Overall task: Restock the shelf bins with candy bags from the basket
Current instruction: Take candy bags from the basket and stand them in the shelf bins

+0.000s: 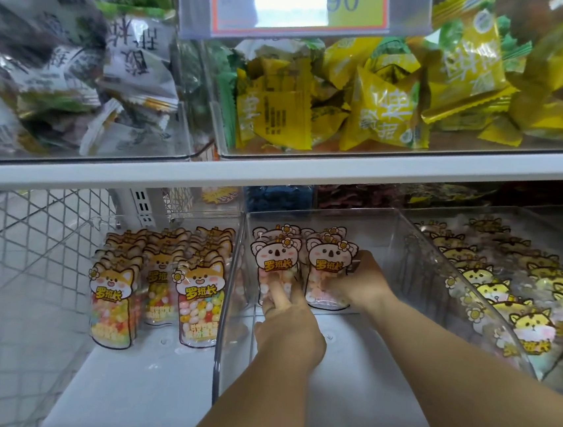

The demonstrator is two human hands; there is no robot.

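Observation:
Pink koala candy bags stand upright at the back of the middle clear shelf bin [414, 246] on the lower shelf, in two short rows. My left hand [288, 324] reaches into the bin, its straight fingers pressing the lower front of the left koala bag [274, 257]. My right hand [361, 283] grips the right side of the right koala bag [329, 257], fingers curled round its edge. No basket is in view.
The left bin holds several orange fox candy bags [198, 295]; the right bin holds several yellow cat bags [506, 297]. The white upper shelf [311, 171] carries bins of yellow and grey snack packets. A white wire mesh panel [30, 240] stands at left.

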